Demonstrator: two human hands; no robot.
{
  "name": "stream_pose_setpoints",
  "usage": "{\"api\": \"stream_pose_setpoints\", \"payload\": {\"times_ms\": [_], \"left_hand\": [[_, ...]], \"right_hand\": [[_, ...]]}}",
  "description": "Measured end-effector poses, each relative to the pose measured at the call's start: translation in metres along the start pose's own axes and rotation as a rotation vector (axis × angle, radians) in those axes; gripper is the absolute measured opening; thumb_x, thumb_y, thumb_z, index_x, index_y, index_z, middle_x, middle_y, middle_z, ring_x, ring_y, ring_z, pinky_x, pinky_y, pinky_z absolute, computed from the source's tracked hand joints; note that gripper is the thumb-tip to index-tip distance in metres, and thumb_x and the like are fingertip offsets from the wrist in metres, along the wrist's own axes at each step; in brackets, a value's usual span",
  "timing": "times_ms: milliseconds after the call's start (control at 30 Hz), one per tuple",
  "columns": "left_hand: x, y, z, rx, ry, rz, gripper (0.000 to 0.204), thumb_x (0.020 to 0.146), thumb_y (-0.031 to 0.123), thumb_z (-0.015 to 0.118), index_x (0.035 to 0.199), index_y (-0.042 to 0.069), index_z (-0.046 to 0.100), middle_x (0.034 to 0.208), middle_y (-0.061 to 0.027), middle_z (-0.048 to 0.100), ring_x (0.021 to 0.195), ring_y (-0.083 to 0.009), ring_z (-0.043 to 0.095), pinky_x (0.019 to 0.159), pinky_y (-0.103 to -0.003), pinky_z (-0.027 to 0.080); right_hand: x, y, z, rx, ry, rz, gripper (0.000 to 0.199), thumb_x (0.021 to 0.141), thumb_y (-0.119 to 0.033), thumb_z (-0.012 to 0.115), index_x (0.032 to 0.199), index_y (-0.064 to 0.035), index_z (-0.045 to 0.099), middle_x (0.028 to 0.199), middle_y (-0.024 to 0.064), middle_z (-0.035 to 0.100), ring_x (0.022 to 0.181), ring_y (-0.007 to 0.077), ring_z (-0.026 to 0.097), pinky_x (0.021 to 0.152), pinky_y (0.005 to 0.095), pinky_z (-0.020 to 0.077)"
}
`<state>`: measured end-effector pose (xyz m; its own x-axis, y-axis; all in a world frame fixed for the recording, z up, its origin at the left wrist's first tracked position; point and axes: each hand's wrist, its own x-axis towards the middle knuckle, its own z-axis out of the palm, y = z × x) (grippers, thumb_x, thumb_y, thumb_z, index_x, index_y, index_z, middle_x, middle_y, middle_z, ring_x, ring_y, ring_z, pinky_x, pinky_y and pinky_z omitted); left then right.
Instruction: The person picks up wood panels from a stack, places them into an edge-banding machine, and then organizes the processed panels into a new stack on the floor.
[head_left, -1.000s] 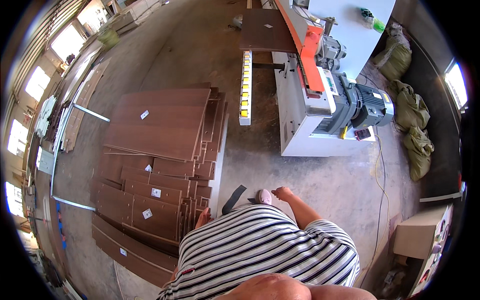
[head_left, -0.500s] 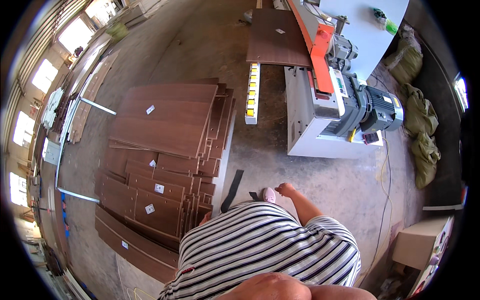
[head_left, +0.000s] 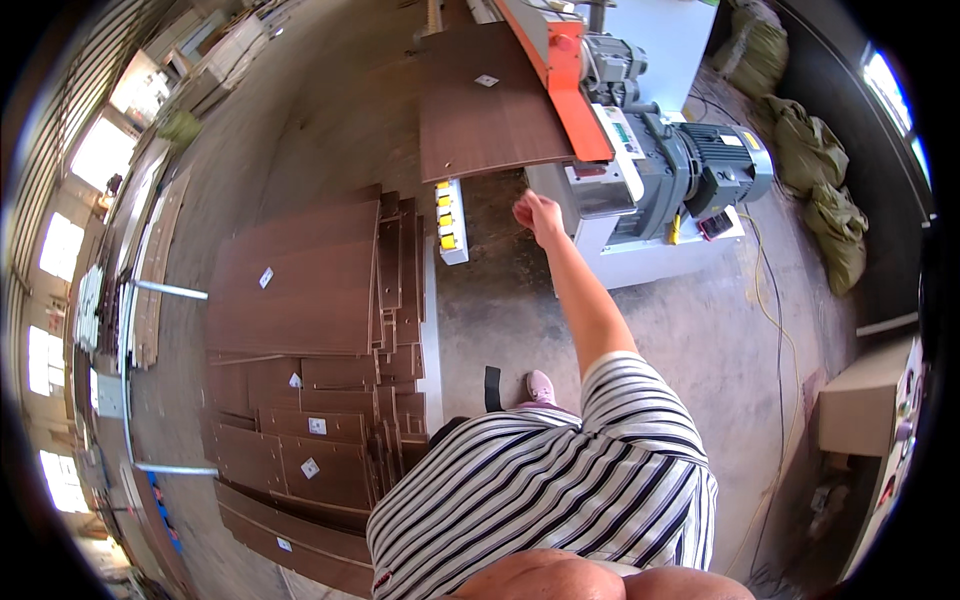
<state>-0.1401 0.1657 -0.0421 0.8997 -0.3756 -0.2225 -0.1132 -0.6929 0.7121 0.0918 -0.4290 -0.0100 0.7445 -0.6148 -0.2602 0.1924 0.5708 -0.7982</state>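
A dark brown wooden board (head_left: 495,110) with a small white label lies in the machine (head_left: 660,180), its right side under the orange guard (head_left: 580,125). Reaching forward, my right hand (head_left: 540,216) is just short of the board's near edge, apart from it. Its fingers are curled in and nothing shows in them. My left hand is not in view; my striped shirt fills the lower middle. Beneath the board's near left corner stands a white roller rail (head_left: 452,225) with yellow rollers.
Stacked brown boards (head_left: 290,290) of several sizes cover the floor on my left. Beyond them runs a pale metal frame (head_left: 128,350). Green sacks (head_left: 810,150) line the right wall. A yellow cable (head_left: 785,330) trails over the floor, and a cardboard box (head_left: 860,405) stands at the right.
My right hand has swung forward from beside my body toward the board. I am nearer the machine, and the board reaches further toward me. My left hand, beside the stack before, has gone from view.
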Motion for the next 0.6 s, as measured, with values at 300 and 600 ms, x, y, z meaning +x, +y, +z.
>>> {"api": "stream_pose_setpoints", "payload": {"times_ms": [300,600], "left_hand": [[0.008,0.001,-0.009,-0.025,-0.087,-0.050,0.044,0.091,0.018,0.058,0.131,0.004,0.046,0.105,-0.0126,0.063,0.095,-0.0231,0.061,0.082,-0.036,0.048],[0.019,0.001,-0.017,-0.042,-0.136,-0.058,0.041,0.093,0.018,0.057,0.130,0.003,0.046,0.104,-0.0120,0.064,0.092,-0.0207,0.062,0.080,-0.033,0.050]], "right_hand": [[-0.017,-0.011,0.030,0.155,0.089,0.002,0.034,0.099,-0.027,0.048,0.100,0.0069,0.049,0.093,0.0198,0.062,0.080,0.0303,0.067,0.072,0.0392,0.0602],[-0.126,-0.079,-0.009,-0.244,-0.158,0.235,0.035,0.098,-0.028,0.053,0.091,0.0059,0.060,0.080,0.0160,0.067,0.075,0.0259,0.069,0.071,0.0370,0.0587]]}}
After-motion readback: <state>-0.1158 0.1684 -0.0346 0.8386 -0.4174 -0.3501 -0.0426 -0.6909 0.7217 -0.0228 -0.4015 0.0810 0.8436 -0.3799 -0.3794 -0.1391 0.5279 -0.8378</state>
